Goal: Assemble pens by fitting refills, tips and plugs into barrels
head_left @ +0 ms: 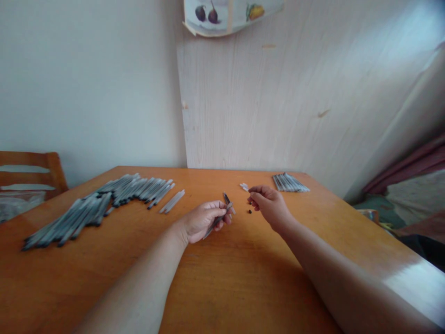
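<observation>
Across the orange-brown wooden surface (225, 283), at left, spread slim translucent-grey pens (130, 189) with black ends, their lettering too blurred to tell. Beside them lie paler, frosted tubes (173, 202). The left hand (217, 214) is closed around a slim grey pen piece (210, 228). Small white pieces (244, 186) and a black bit (249, 211) lie near the right hand (253, 196), fingertips drawn together, contents unclear. Farther right rests a neat row of grey pens (290, 182).

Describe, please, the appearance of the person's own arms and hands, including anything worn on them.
The left forearm and right forearm are bare, with no sleeve in view. The left hand and right hand are ungloved. No watch, bracelet or ring is visible.
</observation>
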The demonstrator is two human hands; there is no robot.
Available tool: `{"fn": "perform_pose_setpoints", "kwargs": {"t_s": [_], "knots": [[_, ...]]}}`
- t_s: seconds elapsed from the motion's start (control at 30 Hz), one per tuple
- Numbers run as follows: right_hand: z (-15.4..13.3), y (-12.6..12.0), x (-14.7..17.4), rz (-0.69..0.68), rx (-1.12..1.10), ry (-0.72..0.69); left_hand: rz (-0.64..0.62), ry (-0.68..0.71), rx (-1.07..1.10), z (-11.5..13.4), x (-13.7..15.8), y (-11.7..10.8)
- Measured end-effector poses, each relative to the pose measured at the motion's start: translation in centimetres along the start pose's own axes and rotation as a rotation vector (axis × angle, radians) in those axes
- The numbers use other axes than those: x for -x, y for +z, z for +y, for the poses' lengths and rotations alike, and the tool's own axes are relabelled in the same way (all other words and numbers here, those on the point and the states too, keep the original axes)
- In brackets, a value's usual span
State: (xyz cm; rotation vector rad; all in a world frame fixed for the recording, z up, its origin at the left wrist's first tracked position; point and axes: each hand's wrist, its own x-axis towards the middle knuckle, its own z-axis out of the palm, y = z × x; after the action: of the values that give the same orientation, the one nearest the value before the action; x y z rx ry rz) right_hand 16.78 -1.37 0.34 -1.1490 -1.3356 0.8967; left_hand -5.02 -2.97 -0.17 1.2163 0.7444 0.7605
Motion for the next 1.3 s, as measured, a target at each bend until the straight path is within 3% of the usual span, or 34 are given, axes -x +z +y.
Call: {"fn": "perform_pose_setpoints", "kwargs": {"t_s": [0.13, 0.27, 0.47, 0.63, 0.83, 0.97, 1.17, 1.3], "knots": [[1.7, -2.0, -1.5, 0.009, 0.330, -0.085, -0.006, -0.015, -0.015, 0.0, 0.0, -0.2], [3.3, -2.6, -2.1, -0.113, 0.604, -0.184, -0.007, -0.013, -0.020, 0.0, 0.0, -0.4], [3.6, -2.1, -1.9, -0.297, 0.934, -0.152, 0.007, -0.013, -0.032, 0.0, 0.0, -0.4], [3.2, -1.7, -1.8, -0.355, 1.046, -0.134, 0.008, -0.003, -0.040, 0.0, 0.0, -0.3], [3.2, -1.8, -1.7, -0.320, 1.089, -0.134, 0.004, -0.005, -0.038, -0.2, 0.0, -0.4], [3.0, -1.7, -1.6, -0.277, 1.009, -0.141, 0.008, -0.005, -0.050, -0.2, -0.1, -0.5], [0.6, -0.7, -0.3, -0.309, 0.396, -0.042, 0.002, -0.013, -0.082, -0.2, 0.0, -0.3], [-0.6, -0.2, 0.6, -0.374, 0.218, -0.053, -0.008, -0.016, -0.072, -0.2, 0.1, -0.1]]}}
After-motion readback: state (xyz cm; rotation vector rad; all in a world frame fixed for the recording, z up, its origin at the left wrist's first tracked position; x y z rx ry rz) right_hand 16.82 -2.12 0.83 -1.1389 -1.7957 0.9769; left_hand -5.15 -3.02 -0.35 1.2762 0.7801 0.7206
